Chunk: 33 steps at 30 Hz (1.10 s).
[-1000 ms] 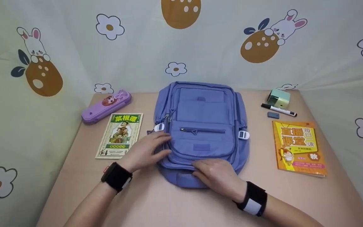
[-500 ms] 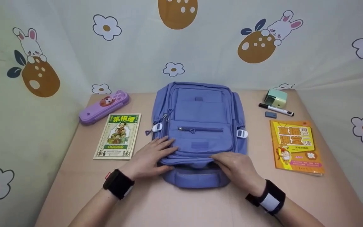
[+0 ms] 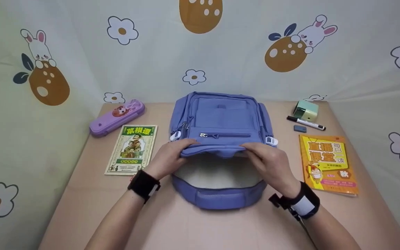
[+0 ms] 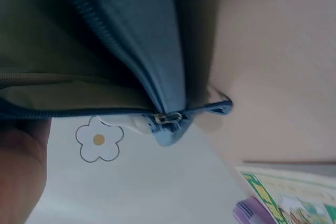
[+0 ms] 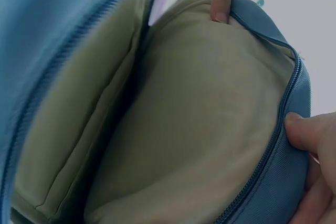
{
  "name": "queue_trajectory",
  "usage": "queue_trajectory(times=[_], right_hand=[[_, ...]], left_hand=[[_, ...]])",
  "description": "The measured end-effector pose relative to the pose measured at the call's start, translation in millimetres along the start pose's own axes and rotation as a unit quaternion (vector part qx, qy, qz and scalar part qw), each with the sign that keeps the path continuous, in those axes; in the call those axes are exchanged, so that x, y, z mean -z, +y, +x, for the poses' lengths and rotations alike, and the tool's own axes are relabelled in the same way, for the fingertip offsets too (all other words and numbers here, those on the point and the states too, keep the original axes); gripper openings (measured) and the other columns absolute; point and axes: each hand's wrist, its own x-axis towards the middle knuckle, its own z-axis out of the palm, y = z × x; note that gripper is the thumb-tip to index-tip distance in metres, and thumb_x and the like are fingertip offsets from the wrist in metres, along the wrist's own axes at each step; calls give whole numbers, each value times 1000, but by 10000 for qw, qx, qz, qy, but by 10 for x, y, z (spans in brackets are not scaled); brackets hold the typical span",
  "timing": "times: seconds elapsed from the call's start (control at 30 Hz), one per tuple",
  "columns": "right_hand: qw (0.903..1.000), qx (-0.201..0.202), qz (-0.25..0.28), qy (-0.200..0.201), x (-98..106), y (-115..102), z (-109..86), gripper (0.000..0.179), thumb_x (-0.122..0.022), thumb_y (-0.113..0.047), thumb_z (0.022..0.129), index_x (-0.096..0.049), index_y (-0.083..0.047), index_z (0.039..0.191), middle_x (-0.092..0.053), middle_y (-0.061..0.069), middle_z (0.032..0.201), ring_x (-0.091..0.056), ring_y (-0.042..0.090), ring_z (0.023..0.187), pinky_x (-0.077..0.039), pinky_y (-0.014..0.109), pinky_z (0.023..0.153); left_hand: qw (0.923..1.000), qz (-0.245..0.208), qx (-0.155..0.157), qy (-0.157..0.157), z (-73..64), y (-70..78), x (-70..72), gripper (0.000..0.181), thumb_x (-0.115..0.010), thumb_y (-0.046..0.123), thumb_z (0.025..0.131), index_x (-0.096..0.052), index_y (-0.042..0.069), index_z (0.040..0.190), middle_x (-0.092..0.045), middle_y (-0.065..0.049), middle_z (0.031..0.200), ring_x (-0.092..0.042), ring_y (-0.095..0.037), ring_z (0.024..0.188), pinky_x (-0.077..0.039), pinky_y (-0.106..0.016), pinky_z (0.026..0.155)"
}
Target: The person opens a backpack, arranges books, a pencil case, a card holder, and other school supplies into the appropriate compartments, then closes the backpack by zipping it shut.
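Note:
A blue backpack lies on its back on the table, its handle end toward me. Its main compartment gapes, and the pale lining shows in the right wrist view. My left hand pinches the lifted front panel's edge at the left, thumb inside the opening. At the right of the same edge, my right hand grips the fabric between thumb and fingers. In the left wrist view a zipper pull sits at the corner of the opening. The compartment's deep end is in shadow.
Left of the backpack lie a purple pencil case and a green-and-cream book. To the right are an orange book, a black-and-white marker, a blue eraser and a mint-green pencil sharpener. A patterned curtain encloses the table.
Both hands have raised the backpack's front panel up and away from the handle end, so the compartment has opened wide. The left hand went from lying on the bag to pinching its edge.

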Motion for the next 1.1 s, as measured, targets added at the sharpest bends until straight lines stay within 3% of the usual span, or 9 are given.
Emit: queue_trajectory(times=[0.2, 0.43, 0.63, 0.83, 0.97, 1.1], right_hand=[[9978, -596, 279, 111, 32, 20, 24, 26, -74, -7, 94, -75, -11, 120, -75, 1, 114, -71, 12, 100, -58, 31, 84], [9916, -1183, 507, 153, 28, 57, 18, 23, -71, -15, 98, -74, -11, 120, -75, -1, 115, -69, 7, 100, -57, 28, 84], [9890, -1388, 514, 65, 33, 146, -34, 30, -69, -23, 99, -71, -9, 125, -72, 3, 118, -66, 15, 108, -55, 40, 91], [9758, -2008, 832, -244, 32, 307, -48, 24, -64, -23, 103, -72, -11, 123, -73, 1, 111, -64, 14, 96, -52, 33, 80], [9763, -2057, 669, -72, 19, 388, 22, 25, -61, -22, 105, -72, -11, 125, -72, 5, 122, -67, 17, 109, -54, 39, 89], [9763, -2056, 669, 2, 15, 434, 108, 26, -60, -21, 105, -72, -10, 125, -71, 8, 125, -67, 23, 114, -53, 46, 94]], left_hand=[[9981, -28, 577, 207, 81, 92, 22, 39, -71, 4, 89, -66, 16, 125, -73, -10, 119, -70, -31, 106, -55, -47, 91], [9971, -74, 667, 358, 166, 140, 12, 32, -68, 8, 95, -64, 11, 126, -71, -12, 123, -68, -33, 110, -54, -49, 94], [9907, -365, 1222, 464, 253, 144, 29, 25, -65, 6, 96, -65, 9, 120, -71, -11, 115, -68, -31, 103, -53, -49, 89], [9874, -614, 1423, 330, 302, 137, 45, 25, -67, 4, 91, -67, 9, 116, -71, -8, 114, -66, -26, 101, -52, -46, 91], [9804, -1323, 1453, 109, 264, 103, 51, 25, -71, 14, 93, -69, 13, 117, -70, -5, 114, -64, -24, 100, -52, -45, 92], [9677, -1973, 1557, -207, 172, 26, 51, 42, -77, 39, 92, -67, 23, 129, -66, 3, 127, -60, -18, 117, -46, -43, 103]])
